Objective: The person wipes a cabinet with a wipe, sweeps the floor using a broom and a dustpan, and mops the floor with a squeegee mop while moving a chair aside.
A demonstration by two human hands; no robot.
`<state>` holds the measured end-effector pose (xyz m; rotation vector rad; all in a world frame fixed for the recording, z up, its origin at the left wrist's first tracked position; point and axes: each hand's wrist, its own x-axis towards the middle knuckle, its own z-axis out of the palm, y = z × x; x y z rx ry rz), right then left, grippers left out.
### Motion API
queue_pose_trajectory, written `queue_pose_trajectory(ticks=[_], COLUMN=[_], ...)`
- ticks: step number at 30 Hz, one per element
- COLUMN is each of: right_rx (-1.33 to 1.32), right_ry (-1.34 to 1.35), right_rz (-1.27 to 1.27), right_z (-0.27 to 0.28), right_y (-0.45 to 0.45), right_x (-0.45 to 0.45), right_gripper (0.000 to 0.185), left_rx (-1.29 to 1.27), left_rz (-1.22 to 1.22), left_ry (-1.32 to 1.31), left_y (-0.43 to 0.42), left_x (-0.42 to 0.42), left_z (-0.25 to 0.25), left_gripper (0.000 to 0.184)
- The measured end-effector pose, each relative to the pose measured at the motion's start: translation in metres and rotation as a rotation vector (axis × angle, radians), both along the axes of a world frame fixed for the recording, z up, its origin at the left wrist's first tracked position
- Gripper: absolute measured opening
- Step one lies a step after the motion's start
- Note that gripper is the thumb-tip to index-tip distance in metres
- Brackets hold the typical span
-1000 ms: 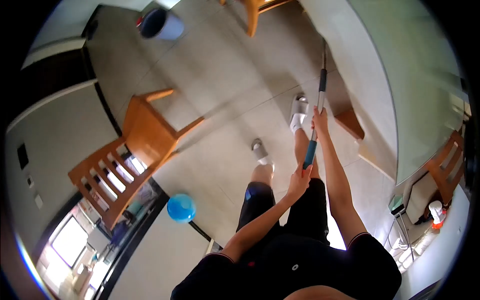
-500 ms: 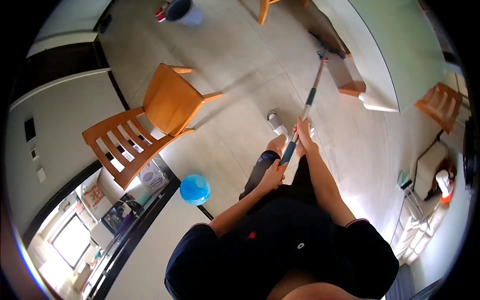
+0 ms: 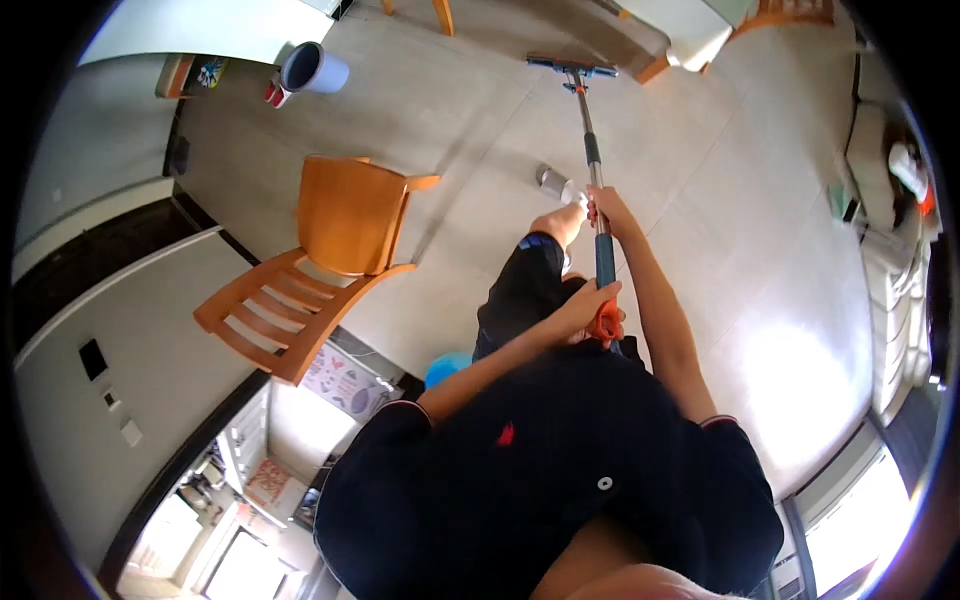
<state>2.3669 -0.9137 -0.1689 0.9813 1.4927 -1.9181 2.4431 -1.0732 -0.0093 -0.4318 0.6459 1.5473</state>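
Observation:
A long-handled mop (image 3: 593,148) runs forward from my body, its wide flat head (image 3: 572,68) lying on the tiled floor. My left hand (image 3: 590,308) is closed round the grip near the orange end of the handle, close to my waist. Further along, my right hand (image 3: 610,208) wraps the metal pole just above the dark grip. Beyond my right hand the pole has a second dark sleeve. The mop head is near the foot of a table, out from under it.
A wooden chair (image 3: 345,225) stands to the left. Further off is a grey-blue bucket (image 3: 318,72) beside a red and white item. A blue ball (image 3: 447,368) is partly hidden by my left arm. The white table (image 3: 690,35) is ahead right; a sofa (image 3: 890,300) lines the right side.
The mop head has come out from beside the table base and swung left onto open floor. My view has turned right, and both hands still hold the handle.

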Motion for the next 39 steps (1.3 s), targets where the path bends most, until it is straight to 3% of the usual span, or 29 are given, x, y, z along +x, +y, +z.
queue_pose_trajectory(ticks=[6,8,10,11,13,14,15,16,18,20,21,22,23,24,26,28,29,33,34,36,39], right_rx=[-0.123,-0.169,-0.227,-0.269,-0.262,-0.259,-0.246,-0.305,-0.395,-0.617,-0.584,-0.549,-0.521,-0.564,-0.563,-0.518,-0.440,-0.369,-0.289,-0.324,-0.272], right_ry=[-0.199,-0.207,-0.263,-0.316,-0.318,-0.318,-0.337,-0.316,-0.286,-0.227,-0.304,-0.315,-0.312,-0.333,-0.337,-0.373,-0.411,-0.422,-0.469,-0.521,-0.520], right_rz=[-0.245,-0.293,-0.366,-0.448,-0.475,-0.504,-0.476,-0.538,-0.606,-0.491,-0.518,-0.550,-0.558,-0.524,-0.559,-0.581,-0.606,-0.538,-0.606,-0.541,-0.536], right_z=[0.039,0.052,0.065,0.072,0.091,0.098,0.101,0.095,0.081,0.070,0.084,0.093,0.103,0.106,0.121,0.124,0.125,0.129,0.139,0.138,0.138], right_y=[-0.063,-0.078,-0.094,-0.103,-0.125,-0.136,-0.146,-0.156,-0.165,-0.158,-0.166,-0.174,-0.183,-0.187,-0.197,-0.201,-0.202,-0.220,-0.230,-0.209,-0.198], right_x=[0.093,0.111,0.118,0.119,0.116,0.112,0.108,0.103,0.089,0.078,0.062,0.051,0.043,0.038,0.041,0.049,0.050,0.020,0.006,0.008,0.018], right_gripper=[0.022,0.027,0.021,0.018,0.018,0.018,0.018,0.019,0.019,0.022,0.025,0.027,0.029,0.031,0.033,0.035,0.036,0.030,0.028,0.024,0.019], left_rx=[0.000,0.157,0.197,0.302,-0.091,-0.413,-0.616,-0.814,-0.968,-1.175,-1.182,-1.225,-1.254,-1.235,-0.933,-0.903,-0.810,-0.752,-0.764,-0.718,-0.765], left_rz=[-0.287,-0.529,-0.600,-0.421,-0.532,-0.616,-0.539,-0.986,-1.133,-1.106,-1.088,-1.245,-1.405,-1.398,-1.598,-1.628,-1.657,-1.644,-1.709,-1.619,-1.625], left_ry=[-0.100,0.015,0.410,0.350,1.272,1.601,1.679,1.621,1.626,1.172,1.140,1.044,0.950,0.933,0.978,1.029,0.899,0.873,0.883,1.051,0.954], left_y=[-0.065,-0.086,-0.134,-0.168,-0.242,-0.279,-0.327,-0.365,-0.477,-0.575,-0.600,-0.618,-0.632,-0.645,-0.661,-0.678,-0.682,-0.701,-0.694,-0.688,-0.656], left_x=[0.053,0.033,0.010,-0.007,-0.065,-0.093,-0.122,-0.158,-0.181,-0.187,-0.188,-0.187,-0.188,-0.190,-0.185,-0.173,-0.174,-0.157,-0.164,-0.170,-0.205], left_z=[0.029,0.059,0.027,-0.009,-0.058,-0.083,-0.113,-0.092,-0.156,-0.216,-0.218,-0.211,-0.209,-0.219,-0.237,-0.265,-0.284,-0.334,-0.318,-0.328,-0.290], left_gripper=[0.040,0.050,0.052,0.048,0.037,0.033,0.033,0.029,0.032,0.038,0.038,0.041,0.043,0.043,0.046,0.049,0.055,0.053,0.051,0.050,0.050])
